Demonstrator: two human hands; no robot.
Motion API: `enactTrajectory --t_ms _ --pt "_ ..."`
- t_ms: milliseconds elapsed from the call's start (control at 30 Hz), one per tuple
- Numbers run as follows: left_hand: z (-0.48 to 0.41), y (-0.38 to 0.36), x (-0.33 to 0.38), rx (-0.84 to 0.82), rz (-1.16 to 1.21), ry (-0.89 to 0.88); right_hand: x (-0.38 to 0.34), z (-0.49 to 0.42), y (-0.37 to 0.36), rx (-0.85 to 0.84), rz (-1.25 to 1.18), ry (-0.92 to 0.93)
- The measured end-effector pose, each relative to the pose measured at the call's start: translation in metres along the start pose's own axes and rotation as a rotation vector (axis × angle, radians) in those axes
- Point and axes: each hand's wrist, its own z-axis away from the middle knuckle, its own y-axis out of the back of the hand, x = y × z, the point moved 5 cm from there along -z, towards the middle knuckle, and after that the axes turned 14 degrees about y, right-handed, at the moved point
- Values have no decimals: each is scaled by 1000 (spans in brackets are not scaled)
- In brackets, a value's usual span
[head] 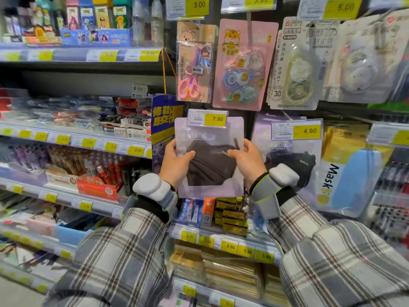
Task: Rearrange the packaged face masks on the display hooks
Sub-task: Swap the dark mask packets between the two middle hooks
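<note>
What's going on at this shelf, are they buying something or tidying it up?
A person in a plaid shirt is holding a packaged dark face mask with both hands, the left hand on its left edge and the right hand on its right. The pack is up in front of the hook with the 7.90 price tag. Another dark mask pack hangs to its right under a 4.90 tag. It looks like tidying, though that can't be confirmed.

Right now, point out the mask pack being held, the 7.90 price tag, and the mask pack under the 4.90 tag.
held mask pack [210, 165], head view, on the dark mask.
7.90 price tag [215, 119], head view, on its yellow part.
hanging mask pack [294, 162], head view, on the dark mask.
</note>
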Motion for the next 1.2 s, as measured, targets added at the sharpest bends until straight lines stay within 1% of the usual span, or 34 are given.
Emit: enactTrajectory --t_ms 167,267,300,500,733,900,1033,1200 --pt "6 -4 -5 4 -60 33 3 8 17 57 44 -18" --pt "11 -6 -8 61 -64 32 0 17 33 103 42 -24" --pt "14 -10 -10 58 -63 38 1 20 40 116 36 -28" --pt "27 -33 -17 4 -36 90 5 29 65 95 27 -35" --pt "46 -70 -14 -62 -62 81 11 32 101 144 35 -29" --pt "53 -104 -11 -160 -115 72 10 31 131 231 -40 -32" --pt "55 -126 -8 -193 -139 74 7 31 153 290 -43 -23" --pt "53 -144 24 -221 -21 -14 1 31 177 376 -58 -2"
